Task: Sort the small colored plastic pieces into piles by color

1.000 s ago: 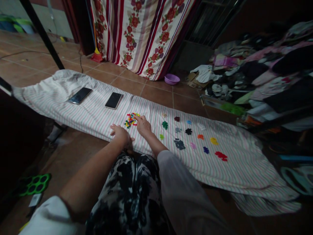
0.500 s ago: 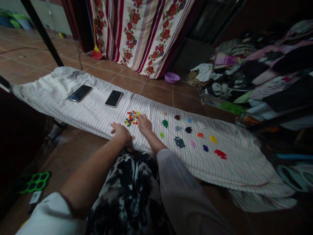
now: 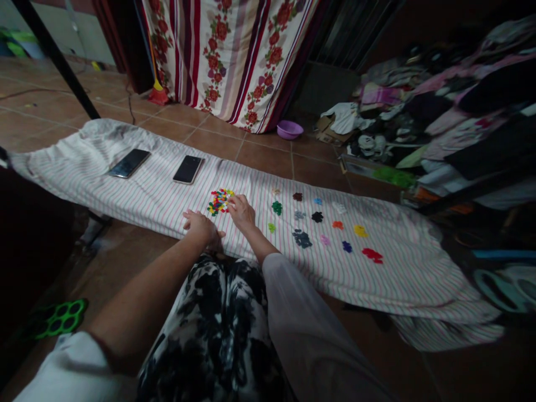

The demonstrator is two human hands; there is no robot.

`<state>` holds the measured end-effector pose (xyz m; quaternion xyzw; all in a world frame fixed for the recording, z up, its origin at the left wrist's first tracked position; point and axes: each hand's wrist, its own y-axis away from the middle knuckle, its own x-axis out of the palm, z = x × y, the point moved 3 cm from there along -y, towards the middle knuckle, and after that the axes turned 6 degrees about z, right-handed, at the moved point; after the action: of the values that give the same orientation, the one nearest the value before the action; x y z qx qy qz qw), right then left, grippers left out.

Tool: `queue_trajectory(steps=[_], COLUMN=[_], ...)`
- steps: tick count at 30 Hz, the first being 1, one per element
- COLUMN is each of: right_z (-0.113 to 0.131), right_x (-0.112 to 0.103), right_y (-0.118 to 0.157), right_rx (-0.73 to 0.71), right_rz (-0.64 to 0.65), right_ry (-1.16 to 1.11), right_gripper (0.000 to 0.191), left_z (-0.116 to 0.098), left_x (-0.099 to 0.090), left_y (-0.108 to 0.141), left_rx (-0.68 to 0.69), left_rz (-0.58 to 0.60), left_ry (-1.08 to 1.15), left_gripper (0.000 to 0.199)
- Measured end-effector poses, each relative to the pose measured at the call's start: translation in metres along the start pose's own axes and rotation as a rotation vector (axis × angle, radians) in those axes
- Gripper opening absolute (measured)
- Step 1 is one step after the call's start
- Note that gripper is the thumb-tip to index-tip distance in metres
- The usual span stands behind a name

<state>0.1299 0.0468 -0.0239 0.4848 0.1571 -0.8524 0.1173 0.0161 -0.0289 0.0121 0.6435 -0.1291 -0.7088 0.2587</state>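
Reaching into the mixed-color pile with the right hand

So there's a multicolored pile of small pieces [image 3: 218,202] sitting around the middle of the frame, on a striped cloth [image 3: 146,190]. The right hand [image 3: 242,212] is at the pile's right side, fingers bent and bunched together at the pieces. Can't tell if it's actually pinching one, they're way too tiny. The left hand [image 3: 201,228] is just below the pile, resting on the cloth's near edge, loose with the fingers spread, and I can't see anything in it.

Right of the hands it's all little single-color groups: dark green pieces [image 3: 277,208], lime green pieces [image 3: 272,228], brown pieces [image 3: 297,196], black pieces [image 3: 317,217], orange pieces [image 3: 338,225], yellow pieces [image 3: 360,231], red pieces [image 3: 372,255], plus a pretty big dark gray bunch [image 3: 302,239], and a few more colors in between. They're all apart from each other.

Two phones are lying on the cloth left of the pile, a bigger phone [image 3: 129,163] and a smaller phone [image 3: 188,169], both with dark screens.

Background stuff: floral curtain [image 3: 234,56] at upper center, purple basin [image 3: 289,130] on the tiles by its lower right end, and a big messy clothes heap [image 3: 439,111] at upper right.
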Motion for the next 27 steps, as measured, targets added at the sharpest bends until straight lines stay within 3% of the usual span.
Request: queue_trajectory(steps=[9, 18, 27], right_z=[0.000, -0.004, -0.003], right_x=[0.000, 0.001, -0.002], right_y=[-0.001, -0.001, 0.002], right_rx=[0.014, -0.085, -0.083], right_rz=[0.036, -0.119, -0.163], right_ry=[0.005, -0.168, -0.214], right_gripper=[0.027, 0.022, 0.020], left_z=[-0.002, -0.001, -0.003], left_x=[-0.010, -0.012, -0.011], left_y=[0.015, 0.019, 0.018], left_rx=[0.001, 0.007, 0.004], left_rz=[0.067, 0.042, 0.022], left_ry=[-0.125, -0.080, -0.201], left_gripper=[0.093, 0.091, 0.083])
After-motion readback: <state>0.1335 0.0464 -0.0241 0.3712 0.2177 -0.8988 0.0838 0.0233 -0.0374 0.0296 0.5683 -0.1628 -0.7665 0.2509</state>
